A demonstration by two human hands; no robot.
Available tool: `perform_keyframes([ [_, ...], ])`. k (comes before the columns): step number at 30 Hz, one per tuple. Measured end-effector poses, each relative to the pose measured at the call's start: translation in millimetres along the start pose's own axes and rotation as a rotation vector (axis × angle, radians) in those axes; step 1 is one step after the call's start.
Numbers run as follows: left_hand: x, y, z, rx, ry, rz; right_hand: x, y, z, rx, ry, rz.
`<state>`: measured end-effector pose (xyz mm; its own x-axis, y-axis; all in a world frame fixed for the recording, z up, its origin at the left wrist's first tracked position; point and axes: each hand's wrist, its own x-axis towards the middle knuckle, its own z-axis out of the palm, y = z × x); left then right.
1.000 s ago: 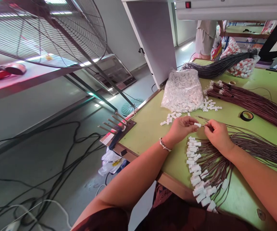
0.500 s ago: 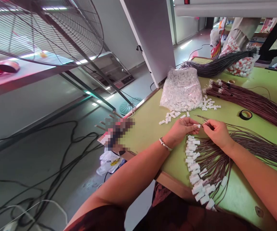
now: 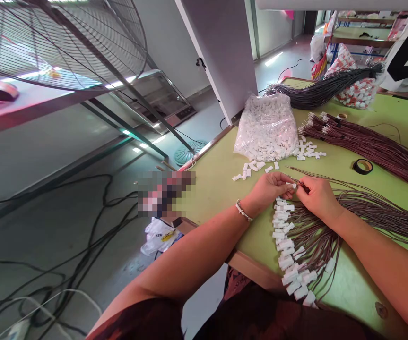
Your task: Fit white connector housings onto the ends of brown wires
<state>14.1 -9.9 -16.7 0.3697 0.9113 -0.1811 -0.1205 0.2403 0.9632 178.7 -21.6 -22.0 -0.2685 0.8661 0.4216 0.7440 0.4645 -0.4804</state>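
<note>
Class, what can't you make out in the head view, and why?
Head view: one end of the held connector, hidden by the left hand.
Head view: number of wires in the right hand, whose grip covers some.
Head view: one corner of the table, hidden by pixelation.
Head view: far ends of the maroon bundle, beyond the right edge.
Head view: rest of the fan, beyond the top edge.

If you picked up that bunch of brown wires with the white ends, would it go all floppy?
Probably floppy: the brown wires are thin, and they bend and fan out over the green table. The white connectors would likely dangle, since they sit at the wire ends. The strands might tangle, because many overlap.
</note>
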Motion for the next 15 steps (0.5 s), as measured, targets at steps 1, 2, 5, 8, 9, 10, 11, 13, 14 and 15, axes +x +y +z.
perform_keyframes([
  [1,0.6,-1.0,1.1,0.01,0.001,0.004,0.1,-0.3,1.0,0.007,-0.002,0.004],
  [2,1.2,-1.8,2.2,0.02,0.004,0.008,0.0,-0.6,1.7,0.016,-0.003,0.011],
  [5,1.3,-1.6,3.6,0.059,0.004,0.014,-0.2,-0.8,1.4,0.079,-0.022,0.063],
  [8,-4.1,6.3,-2.8,0.221,-0.002,0.036,0.5,1.4,-2.8,0.255,-0.051,0.181],
  [9,-6.9,10.5,-7.3,0.326,-0.021,0.052,1.3,2.6,-4.5,0.349,-0.049,0.243],
  [10,-9.8,15.0,-12.8,0.444,-0.056,0.075,2.3,3.6,-6.1,0.455,-0.038,0.315],
  [11,-12.2,19.3,-18.8,0.566,-0.12,0.1,3.5,4.3,-7.3,0.566,-0.018,0.39],
  [13,-13.5,26.0,-30.0,0.739,-0.254,0.156,5.8,4.5,-8.3,0.762,0.023,0.51],
  [14,-11.7,27.8,-34.1,0.792,-0.243,0.173,6.7,3.8,-8.2,0.833,0.034,0.546],
  [15,-8.1,28.4,-36.6,0.839,-0.16,0.19,7.4,2.7,-7.6,0.882,0.032,0.563],
])
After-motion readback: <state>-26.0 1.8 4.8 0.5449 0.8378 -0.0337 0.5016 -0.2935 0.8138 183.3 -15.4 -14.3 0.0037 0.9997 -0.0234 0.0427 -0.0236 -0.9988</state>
